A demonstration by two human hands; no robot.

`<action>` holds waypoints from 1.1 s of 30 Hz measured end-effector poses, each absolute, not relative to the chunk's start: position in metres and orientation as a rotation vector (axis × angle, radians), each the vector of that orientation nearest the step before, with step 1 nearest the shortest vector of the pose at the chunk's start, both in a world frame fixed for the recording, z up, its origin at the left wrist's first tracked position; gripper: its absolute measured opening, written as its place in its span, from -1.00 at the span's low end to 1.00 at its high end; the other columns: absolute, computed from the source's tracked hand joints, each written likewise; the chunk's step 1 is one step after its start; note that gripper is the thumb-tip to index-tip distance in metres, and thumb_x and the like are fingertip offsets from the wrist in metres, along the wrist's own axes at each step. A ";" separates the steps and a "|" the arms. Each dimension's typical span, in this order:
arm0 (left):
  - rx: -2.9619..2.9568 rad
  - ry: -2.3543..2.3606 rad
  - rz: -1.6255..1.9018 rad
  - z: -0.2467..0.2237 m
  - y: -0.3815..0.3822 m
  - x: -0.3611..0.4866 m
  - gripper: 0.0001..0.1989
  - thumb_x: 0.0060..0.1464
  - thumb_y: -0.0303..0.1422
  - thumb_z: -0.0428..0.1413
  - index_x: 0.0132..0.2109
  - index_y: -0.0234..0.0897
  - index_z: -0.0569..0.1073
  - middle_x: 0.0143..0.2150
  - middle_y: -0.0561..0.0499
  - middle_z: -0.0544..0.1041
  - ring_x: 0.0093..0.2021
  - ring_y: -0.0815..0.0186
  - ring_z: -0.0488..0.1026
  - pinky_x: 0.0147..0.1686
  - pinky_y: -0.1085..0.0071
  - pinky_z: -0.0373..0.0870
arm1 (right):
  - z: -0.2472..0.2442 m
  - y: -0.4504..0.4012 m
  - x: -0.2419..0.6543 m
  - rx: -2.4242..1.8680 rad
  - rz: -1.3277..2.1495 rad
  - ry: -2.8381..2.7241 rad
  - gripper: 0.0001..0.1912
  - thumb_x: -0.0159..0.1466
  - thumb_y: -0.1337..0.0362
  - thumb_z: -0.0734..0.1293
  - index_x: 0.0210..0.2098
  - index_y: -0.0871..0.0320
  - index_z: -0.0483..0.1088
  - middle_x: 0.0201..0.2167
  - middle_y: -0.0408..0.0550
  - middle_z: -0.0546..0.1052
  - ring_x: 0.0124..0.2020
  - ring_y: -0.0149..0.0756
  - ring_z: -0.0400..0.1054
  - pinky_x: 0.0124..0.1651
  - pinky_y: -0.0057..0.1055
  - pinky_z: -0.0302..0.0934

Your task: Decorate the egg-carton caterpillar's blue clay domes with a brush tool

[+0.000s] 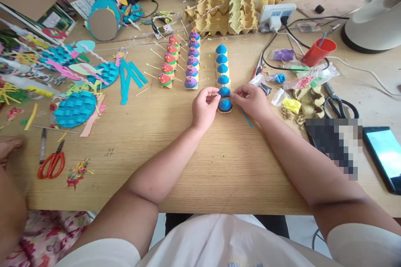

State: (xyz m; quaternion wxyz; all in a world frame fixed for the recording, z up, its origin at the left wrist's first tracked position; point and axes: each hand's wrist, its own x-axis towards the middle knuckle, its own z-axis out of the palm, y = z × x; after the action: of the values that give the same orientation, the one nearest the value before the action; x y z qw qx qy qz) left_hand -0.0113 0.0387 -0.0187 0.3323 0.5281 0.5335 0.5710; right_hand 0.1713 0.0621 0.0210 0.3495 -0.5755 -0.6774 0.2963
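A row of blue-domed egg-carton cups point(222, 69) runs away from me in the middle of the table. At the second-nearest blue dome point(224, 91), my left hand point(205, 106) is closed in a pinch at its left side. My right hand point(251, 101) pinches at the right side of that dome. A thin dark strip point(224, 95) shows between the fingertips along the dome's lower edge. The nearest blue dome point(225, 104) has a dark band around its base. Under my right hand lies a narrow blue strip point(247, 117).
Left of the row stand purple caterpillars point(191, 82) and red-green ones point(165, 79) with pin feelers. Bagged yellow clay point(291, 105), black scissors point(338, 102), a red cup point(319, 52) and a phone point(384, 154) lie right. Red-handled scissors point(52, 164) and another person's hand point(11, 148) are left.
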 end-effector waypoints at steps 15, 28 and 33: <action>1.331 1.392 1.485 -0.019 0.038 -0.011 -0.86 0.17 -0.48 0.29 -0.13 -0.18 0.60 -0.28 0.05 0.67 -0.29 0.38 0.58 -0.22 0.43 0.53 | 0.023 0.060 0.171 -1.478 0.803 -1.737 -0.80 0.22 0.21 0.47 -0.49 0.10 0.45 -0.55 -0.16 0.45 -0.46 -0.34 0.21 -0.37 -0.31 0.03; 1.348 1.446 1.463 -0.015 0.038 -0.011 -0.83 0.18 -0.56 0.27 -0.13 -0.21 0.59 -0.27 0.07 0.68 -0.29 0.42 0.59 -0.21 0.48 0.53 | 0.020 0.062 0.171 -1.514 0.756 -1.757 -0.78 0.26 0.20 0.46 -0.48 0.12 0.45 -0.48 -0.13 0.49 -0.42 -0.33 0.24 -0.26 -0.30 0.10; 1.357 1.463 1.450 -0.015 0.039 -0.010 -0.82 0.19 -0.57 0.27 -0.13 -0.21 0.58 -0.27 0.07 0.68 -0.27 0.42 0.60 -0.21 0.49 0.53 | 0.019 0.064 0.171 -1.515 0.746 -1.773 -0.75 0.28 0.18 0.46 -0.48 0.12 0.44 -0.49 -0.13 0.47 -0.40 -0.31 0.25 -0.23 -0.29 0.12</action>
State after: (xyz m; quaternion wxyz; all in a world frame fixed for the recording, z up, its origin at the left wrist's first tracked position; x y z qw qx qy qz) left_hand -0.0105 0.0390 -0.0152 0.3313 0.5190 0.5598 0.5546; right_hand 0.1710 0.0635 0.0188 0.3396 -0.5820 -0.6810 0.2866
